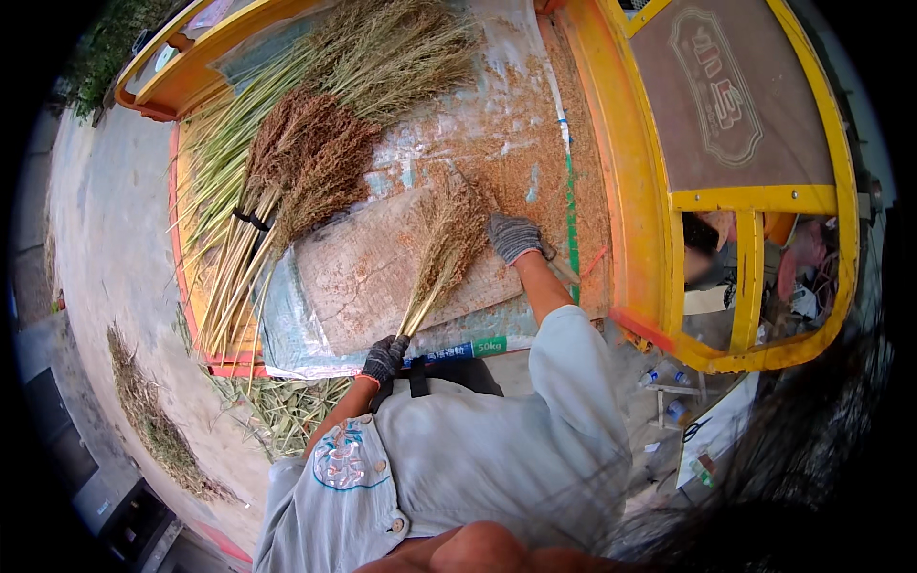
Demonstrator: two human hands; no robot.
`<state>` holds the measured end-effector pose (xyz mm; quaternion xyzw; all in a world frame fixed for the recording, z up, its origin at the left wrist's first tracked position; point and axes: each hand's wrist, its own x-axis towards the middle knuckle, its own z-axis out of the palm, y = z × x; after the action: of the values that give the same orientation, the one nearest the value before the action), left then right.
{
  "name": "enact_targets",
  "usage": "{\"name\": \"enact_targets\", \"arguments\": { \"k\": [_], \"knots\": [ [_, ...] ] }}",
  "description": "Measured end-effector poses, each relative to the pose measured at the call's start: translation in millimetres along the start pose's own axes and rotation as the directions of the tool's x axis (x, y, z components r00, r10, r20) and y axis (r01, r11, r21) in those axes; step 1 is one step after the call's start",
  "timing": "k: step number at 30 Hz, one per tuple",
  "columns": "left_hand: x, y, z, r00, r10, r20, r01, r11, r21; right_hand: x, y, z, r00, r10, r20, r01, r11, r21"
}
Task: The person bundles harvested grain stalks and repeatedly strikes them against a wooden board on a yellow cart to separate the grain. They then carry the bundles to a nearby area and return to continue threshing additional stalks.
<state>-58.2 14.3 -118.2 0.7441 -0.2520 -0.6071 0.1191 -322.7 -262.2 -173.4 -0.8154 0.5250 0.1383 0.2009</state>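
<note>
My left hand (385,358), in a dark grey knit glove, is closed round the pale stalks of a small broomcorn bunch (447,239). Its bushy seed heads spread away from me over a worn, reddish-brown slab (368,272). Beside those heads on the right, my right hand (516,237) wears a grey striped glove, with its fingers curled. A wooden handle (566,272) sticks out behind this hand; the tool's working end is mostly hidden among the seed heads. Loose reddish seeds (516,124) lie scattered over the plastic sheet (406,143) beyond the slab.
A tied reddish broomcorn bundle (310,158) and a larger greenish pile (382,57) lie to the left and far side. The yellow metal frame (635,191) of the cart borders the right. Cut leaves (282,411) litter the ground below; scissors (695,429) lie at lower right.
</note>
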Motion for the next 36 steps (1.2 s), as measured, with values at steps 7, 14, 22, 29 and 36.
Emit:
{"name": "enact_targets", "arguments": {
  "k": [7, 14, 22, 29, 36],
  "knots": [
    [8.5, -18.1, -3.7, 0.999, -0.008, 0.051, 0.005, 0.998, 0.055, -54.5, -27.1, -31.5, 0.99, -0.072, -0.125, 0.091, 0.984, 0.151],
    [4.4, -25.3, 4.0, 1.0, -0.028, 0.003, 0.027, 0.986, 0.163, -70.7, -84.0, 78.4, 0.925, -0.377, -0.054, 0.378, 0.925, 0.022],
    [-33.7, 5.3, -10.3, 0.988, 0.139, -0.061, -0.121, 0.963, 0.243, 23.6, -13.7, 1.4, 0.999, 0.006, 0.054, -0.008, 1.0, 0.026],
    [-23.8, -8.6, -22.3, 0.949, -0.062, 0.309, 0.174, 0.92, -0.35, -38.9, -5.7, -45.2, 0.952, 0.236, -0.197, -0.177, 0.944, 0.278],
    [14.1, -16.1, -8.1, 0.817, -0.095, 0.568, 0.421, 0.771, -0.477, -149.7, -90.7, 15.0, 0.82, -0.456, -0.346, 0.519, 0.847, 0.113]
  ]
}}
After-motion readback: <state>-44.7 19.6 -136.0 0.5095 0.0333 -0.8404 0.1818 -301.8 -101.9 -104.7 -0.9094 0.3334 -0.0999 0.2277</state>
